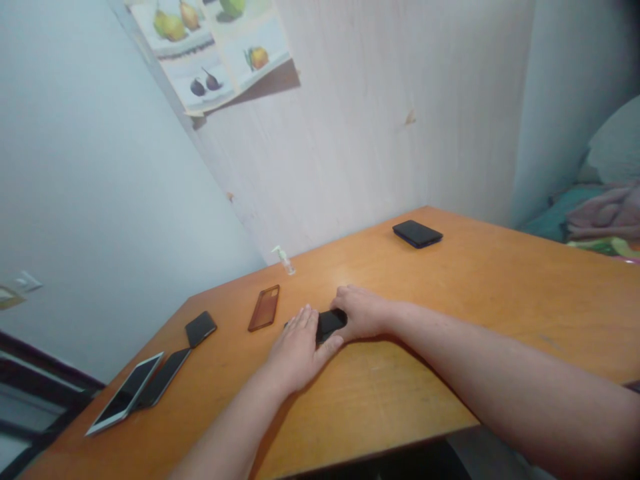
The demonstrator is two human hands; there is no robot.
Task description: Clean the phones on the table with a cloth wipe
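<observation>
A black smartphone (331, 325) lies on the wooden table between my hands, its dark face partly covered. My left hand (300, 350) rests flat across the phone's left part, fingers stretched out and the thumb reaching along the near edge. Around the right end of the phone curls my right hand (357, 312), its fingers at the far edge and its thumb side toward me. Just left of my hands lies a clear brownish phone case (265, 308), apart from them.
The wooden table (400, 393) meets the wall at the back. At left lie a white-framed tablet (127, 393), a dark folding cover (166, 378) and a small dark flat item (201, 329). A pump bottle (285, 261) stands behind; a dark wallet-like block (417, 233) lies at back right.
</observation>
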